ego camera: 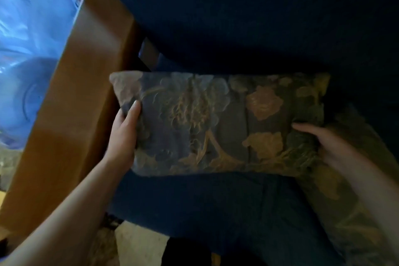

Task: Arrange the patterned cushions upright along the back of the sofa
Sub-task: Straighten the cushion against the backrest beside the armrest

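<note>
A rectangular patterned cushion (218, 123), dark with gold leaf and tree motifs, is held lengthwise over the dark blue sofa seat (205, 201). My left hand (124, 134) grips its left end, thumb on the front face. Its right end is gripped by my right hand (323, 142). The cushion's top edge lies near the sofa back (237, 17); whether it touches the back is unclear. A second patterned cushion (349, 211) lies flat on the seat at the right, under my right forearm.
A brown wooden sofa arm (82, 93) runs along the left side. Beyond it is a blurred blue shape (28, 49). Pale floor and a rug edge (133, 244) show below the seat's front edge.
</note>
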